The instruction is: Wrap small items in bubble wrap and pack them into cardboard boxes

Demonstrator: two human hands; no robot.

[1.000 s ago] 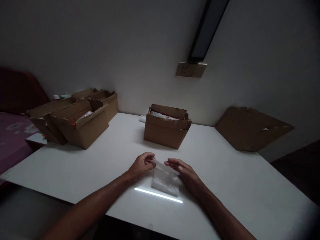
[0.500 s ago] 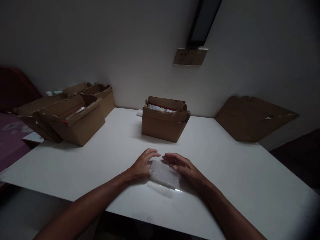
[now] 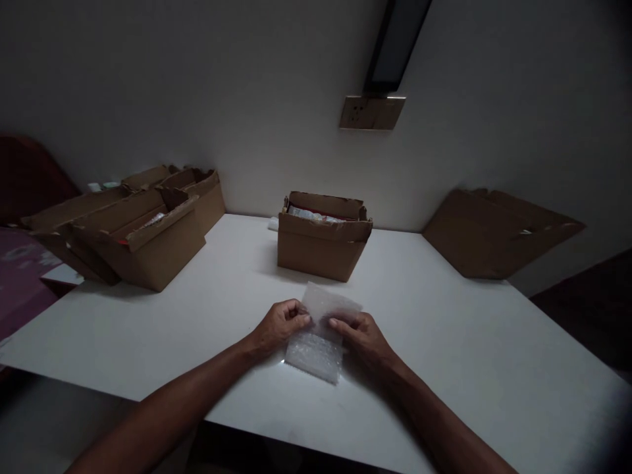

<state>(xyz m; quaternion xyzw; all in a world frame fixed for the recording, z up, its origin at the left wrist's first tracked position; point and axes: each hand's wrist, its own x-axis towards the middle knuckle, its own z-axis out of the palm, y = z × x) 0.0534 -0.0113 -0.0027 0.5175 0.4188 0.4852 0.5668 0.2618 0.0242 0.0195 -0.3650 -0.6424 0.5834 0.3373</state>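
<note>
middle cardboard box point(image 3: 316, 253): it stands upright on the white table point(image 3: 222, 276), top uncovered, with some wrapped contents showing inside.
bubble-wrap pouch point(image 3: 313, 355): it is in front of the middle cardboard box, nearer to the person, apart from it; whether its lower edge touches the table, i cannot tell.
left hand point(image 3: 279, 326): in front of the box and a little to its left, pinching the pouch's left edge between thumb and curled fingers.
right hand point(image 3: 368, 339): in front of the box and a little to its right, thumb on the pouch, fingers partly hidden behind it, pinching the right side.
cardboard boxes point(image 3: 170, 257): grouped well to the left of the middle box.
socket plate point(image 3: 382, 113): on the wall, above the middle box.
</note>
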